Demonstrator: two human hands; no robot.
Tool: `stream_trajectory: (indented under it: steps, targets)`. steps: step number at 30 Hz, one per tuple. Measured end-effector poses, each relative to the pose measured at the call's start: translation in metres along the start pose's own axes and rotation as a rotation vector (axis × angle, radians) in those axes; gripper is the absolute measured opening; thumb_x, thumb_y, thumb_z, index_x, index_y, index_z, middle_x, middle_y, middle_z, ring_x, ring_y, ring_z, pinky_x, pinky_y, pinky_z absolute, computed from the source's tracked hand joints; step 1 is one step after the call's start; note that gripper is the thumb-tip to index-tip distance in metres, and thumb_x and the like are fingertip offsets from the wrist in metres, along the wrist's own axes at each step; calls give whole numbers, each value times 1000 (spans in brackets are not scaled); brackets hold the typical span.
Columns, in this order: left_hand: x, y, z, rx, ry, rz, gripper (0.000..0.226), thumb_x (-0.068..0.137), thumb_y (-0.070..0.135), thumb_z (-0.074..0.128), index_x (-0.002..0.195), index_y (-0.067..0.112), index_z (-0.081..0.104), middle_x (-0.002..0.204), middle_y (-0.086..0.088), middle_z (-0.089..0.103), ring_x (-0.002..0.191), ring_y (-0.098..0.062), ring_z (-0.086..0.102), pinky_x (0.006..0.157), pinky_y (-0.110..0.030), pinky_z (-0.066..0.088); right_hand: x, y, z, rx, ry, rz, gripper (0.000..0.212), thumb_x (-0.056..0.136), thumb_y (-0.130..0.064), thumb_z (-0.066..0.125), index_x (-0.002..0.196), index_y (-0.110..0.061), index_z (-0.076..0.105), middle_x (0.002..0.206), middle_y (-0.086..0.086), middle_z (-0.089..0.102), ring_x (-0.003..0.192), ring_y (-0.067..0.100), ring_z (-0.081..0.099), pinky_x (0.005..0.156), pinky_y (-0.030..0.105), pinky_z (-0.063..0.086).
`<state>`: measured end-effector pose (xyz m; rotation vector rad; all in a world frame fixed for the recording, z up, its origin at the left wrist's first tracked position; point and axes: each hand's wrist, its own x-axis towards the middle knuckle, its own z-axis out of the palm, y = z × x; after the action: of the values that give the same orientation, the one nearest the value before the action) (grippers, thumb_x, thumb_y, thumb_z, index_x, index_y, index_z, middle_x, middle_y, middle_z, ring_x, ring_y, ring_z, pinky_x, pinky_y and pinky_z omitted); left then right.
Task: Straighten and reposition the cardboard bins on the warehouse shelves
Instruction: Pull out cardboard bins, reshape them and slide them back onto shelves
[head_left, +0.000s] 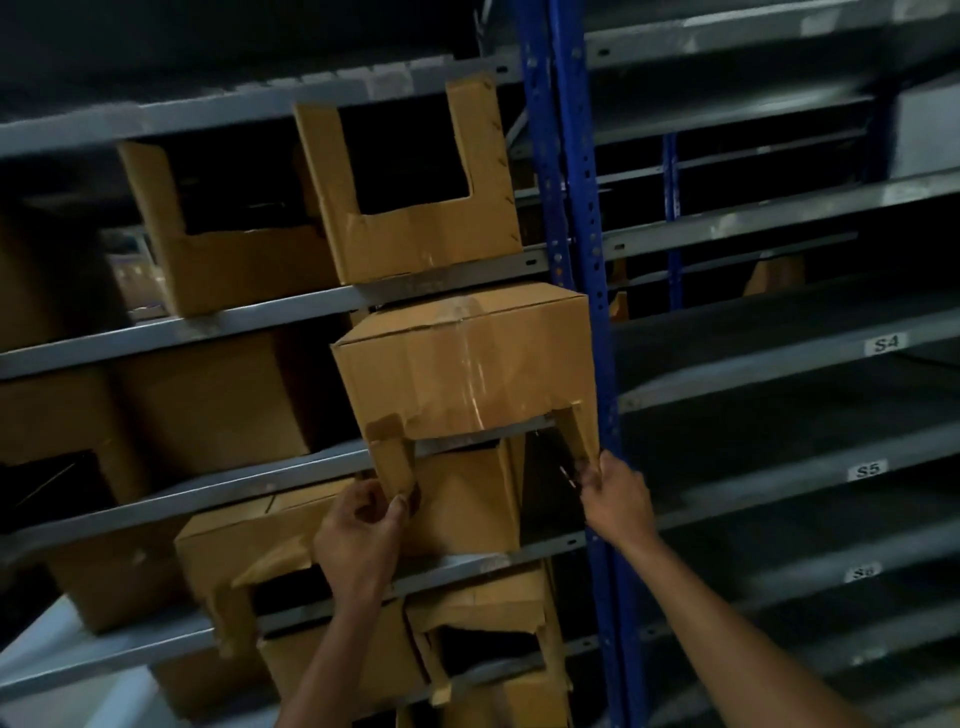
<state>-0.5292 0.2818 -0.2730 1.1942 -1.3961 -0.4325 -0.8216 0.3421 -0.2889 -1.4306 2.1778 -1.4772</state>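
The left hand (363, 525) pinches the taped bin's (467, 364) torn flap at 7 o'clock. The right hand (615, 499) grips its flap at 5 o'clock, beside the blue upright (584, 208).

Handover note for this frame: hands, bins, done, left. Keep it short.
Left hand pinches the left front tab of the upside-down bin; right hand pinches its right tab. That bin hangs tilted out past the shelf edge beside the blue upright. Two bins above sit upright with cutouts facing out. Left: seat this bin, then the torn lower bins.
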Motion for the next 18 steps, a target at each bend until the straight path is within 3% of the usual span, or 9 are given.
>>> stream_trajectory:
  steps: [3,6,9,13,16,18]
  targets:
    - [-29,28,-34,50,-70,24,34,91,46,79,117,39,57,93,23,62,83,-5,66,66,-30,52,-50,5,-30,64,-9,28,21,105,-18,51,86,-24,59,76,1,65,66,15,66,57,35,52]
    - [-44,46,-52,136,-121,55,21,89,55,69,103,43,60,92,12,67,83,-15,67,71,-37,56,-95,7,-64,98,-38,26,22,106,-21,50,88,-22,62,71,3,67,57,14,65,51,34,50]
    - [-67,66,-69,33,-134,-12,5,88,41,68,90,36,67,97,4,68,89,-26,67,79,-45,57,-133,3,-94,113,-71,-44,24,108,-28,50,88,-22,63,71,4,67,59,13,64,55,36,52]
    - [-124,93,-93,-100,-151,-59,6,93,34,66,90,29,69,76,0,73,75,-29,73,65,-45,60,-176,4,-125,149,-48,-42,18,106,-27,54,92,-25,65,80,2,72,67,11,69,62,33,56]
    - [-173,115,-109,-106,-80,-59,15,96,25,68,81,26,67,71,-4,71,68,-27,71,62,-41,57,-210,21,-145,257,-102,-28,14,105,-23,55,99,-26,67,91,0,74,83,19,74,78,48,63]
    - [-208,134,-119,-79,-5,-43,21,97,16,67,76,20,64,67,-6,66,65,-27,65,60,-36,50,-233,33,-163,311,-123,-55,15,105,-19,55,100,-26,68,93,0,74,87,22,74,80,53,62]
